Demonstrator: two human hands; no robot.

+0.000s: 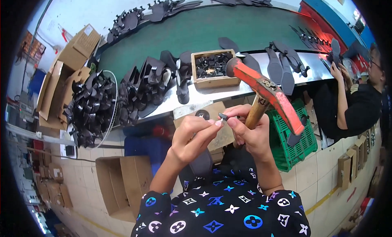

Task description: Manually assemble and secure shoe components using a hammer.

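Note:
My left hand (191,138) is closed in a pinch on a small black piece (223,116) that looks like a heel tip. My right hand's (252,133) thumb and forefinger touch the same piece from the other side. That hand also grips a hammer (267,88) with a worn red head and a wooden handle, the head raised above the hand. Just beyond the fingers stands a block-like work stand (220,139) with a dark round part (202,114) on its top. Farther off, a wooden box (216,82) holds many similar small black pieces.
Black shoe heels fill a wire-rimmed basket (92,108); more heeled pieces (151,83) lie along the metal bench edge. Soles (281,67) lie right of the box. Behind runs a green belt (183,30). A green crate (292,149), an open cardboard box (124,184) and a seated co-worker (347,94) flank me.

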